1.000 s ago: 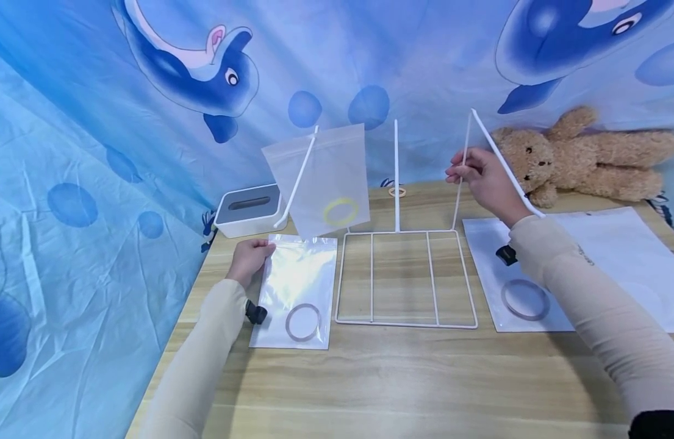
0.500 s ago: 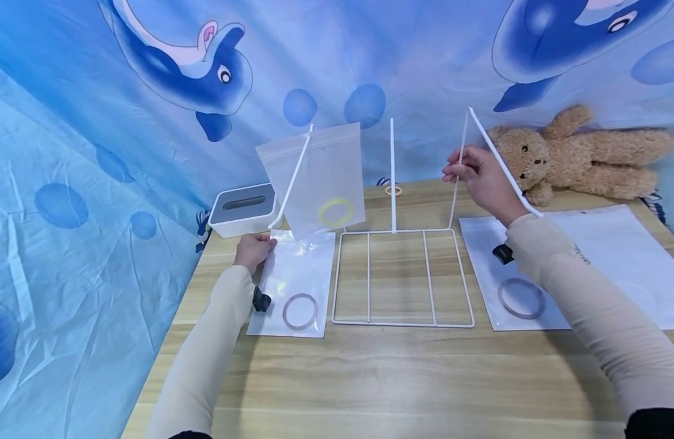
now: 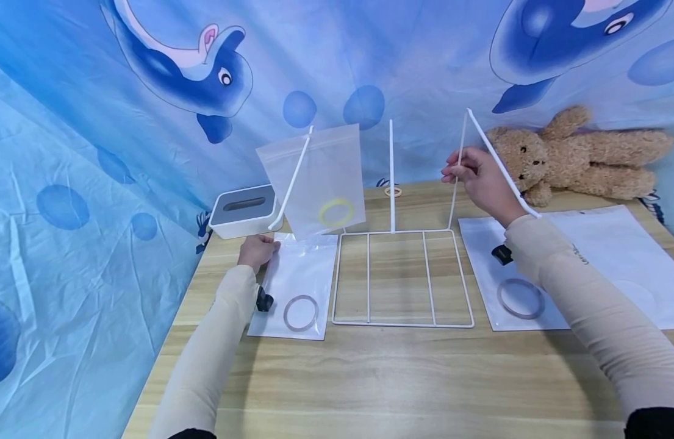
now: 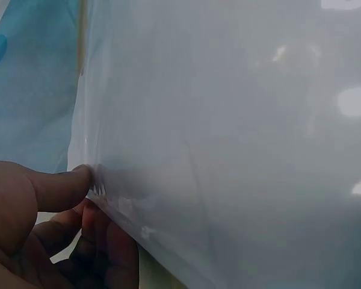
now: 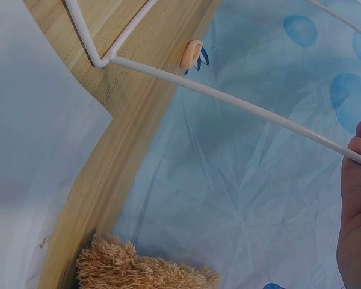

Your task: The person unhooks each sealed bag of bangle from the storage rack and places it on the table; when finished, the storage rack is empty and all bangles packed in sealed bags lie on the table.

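My left hand (image 3: 255, 251) pinches the left edge of a glossy white zip bag (image 3: 301, 274) near its top corner; a ring outline shows low on the bag. In the left wrist view, thumb and fingers hold the bag's edge (image 4: 102, 180). My right hand (image 3: 487, 183) holds the thin right back upright of a white wire rack (image 3: 391, 177). Its fingers (image 5: 354, 180) lie against the rod (image 5: 246, 107) in the right wrist view. A frosted zip bag (image 3: 293, 158) with a yellow ring outline hangs at the rack's left arm.
A larger white bag (image 3: 616, 250) lies under my right forearm. Behind it a brown teddy bear (image 3: 600, 155) lies on its side. A white tissue box (image 3: 246, 225) with a grey top stands back left. A tan ring (image 3: 397, 192) lies behind the rack, near the blue curtain (image 3: 424, 61).
My left hand and the glossy bag have shifted slightly away from me, and the bag's near edge sits farther back. The head view moved a little. My right hand stays on the rack.
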Demonstrator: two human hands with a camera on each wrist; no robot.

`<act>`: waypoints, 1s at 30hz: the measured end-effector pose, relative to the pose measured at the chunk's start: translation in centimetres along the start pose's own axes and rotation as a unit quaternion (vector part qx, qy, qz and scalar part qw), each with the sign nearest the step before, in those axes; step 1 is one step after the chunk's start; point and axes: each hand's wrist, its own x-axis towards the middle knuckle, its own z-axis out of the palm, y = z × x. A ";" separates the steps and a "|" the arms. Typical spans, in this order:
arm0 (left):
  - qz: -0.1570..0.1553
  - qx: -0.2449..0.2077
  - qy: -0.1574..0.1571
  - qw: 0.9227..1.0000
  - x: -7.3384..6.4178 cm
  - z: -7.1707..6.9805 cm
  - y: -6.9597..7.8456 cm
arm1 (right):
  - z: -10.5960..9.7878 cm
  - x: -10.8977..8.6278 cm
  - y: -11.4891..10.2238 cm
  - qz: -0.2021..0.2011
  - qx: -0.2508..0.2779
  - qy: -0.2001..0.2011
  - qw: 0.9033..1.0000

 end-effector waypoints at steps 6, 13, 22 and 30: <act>-0.020 0.005 -0.007 1.000 -0.1 0.0 -0.1 | 0.1 0.2 0.1 0.000 -0.001 -0.005 1.000; -0.032 0.012 -0.016 0.999 -0.5 -0.2 -0.5 | 0.2 0.2 0.0 -0.006 -0.008 -0.002 1.000; 0.026 0.062 0.003 0.998 -2.2 -0.3 -0.5 | 0.0 0.0 -0.1 0.003 -0.005 -0.003 1.000; 0.070 0.047 0.006 0.996 -4.2 -0.2 0.0 | -0.1 -0.2 -0.2 0.007 -0.010 -0.003 1.000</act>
